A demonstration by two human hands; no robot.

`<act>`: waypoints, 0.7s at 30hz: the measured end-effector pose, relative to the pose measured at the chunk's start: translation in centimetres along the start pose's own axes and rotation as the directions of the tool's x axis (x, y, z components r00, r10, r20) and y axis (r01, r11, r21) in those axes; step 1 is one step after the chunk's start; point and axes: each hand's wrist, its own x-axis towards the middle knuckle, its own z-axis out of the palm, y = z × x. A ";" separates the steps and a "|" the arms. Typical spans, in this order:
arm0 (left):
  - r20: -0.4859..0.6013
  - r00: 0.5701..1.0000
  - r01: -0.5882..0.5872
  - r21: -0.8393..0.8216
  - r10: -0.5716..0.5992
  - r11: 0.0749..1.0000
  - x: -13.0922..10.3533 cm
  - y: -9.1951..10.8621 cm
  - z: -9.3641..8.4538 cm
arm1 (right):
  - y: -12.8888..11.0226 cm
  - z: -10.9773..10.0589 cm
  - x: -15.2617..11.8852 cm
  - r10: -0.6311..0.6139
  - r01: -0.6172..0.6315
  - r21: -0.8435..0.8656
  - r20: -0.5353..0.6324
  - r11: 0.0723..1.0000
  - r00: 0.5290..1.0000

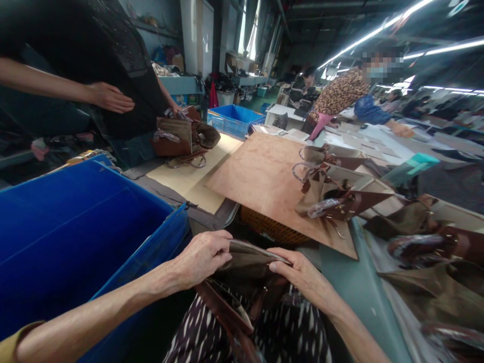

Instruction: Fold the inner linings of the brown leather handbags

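A brown handbag with an olive-brown lining lies in my lap, over a dark patterned garment. At the left end of its top edge, my left hand is closed, with the edge pinched between thumb and fingers. The right end of the same edge sits between the thumb and fingers of my right hand. Between the hands the rim stretches nearly straight. Brown straps or side parts of the bag hang down toward my knees; their lower ends are partly cut off by the frame.
A large blue bin stands at my left. Ahead is a tan board, with several brown bags at its right and beyond. Another person's hand shows near a brown bag. A smaller blue crate stands farther back.
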 end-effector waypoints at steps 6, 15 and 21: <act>-0.067 0.998 0.019 0.018 -0.017 1.000 0.7 -1.0 0.2 | -0.3 -0.1 0.3 -0.019 0.014 -0.087 -0.056 0.996 0.998; -0.099 0.985 0.145 0.076 -0.138 0.986 1.8 -1.3 0.9 | 0.0 -0.3 -0.1 -0.055 0.045 -0.080 -0.129 0.996 0.990; -0.091 0.984 0.165 0.107 -0.155 0.980 2.0 -1.0 0.8 | 0.5 -0.1 0.0 -0.023 0.009 -0.092 -0.144 0.996 0.989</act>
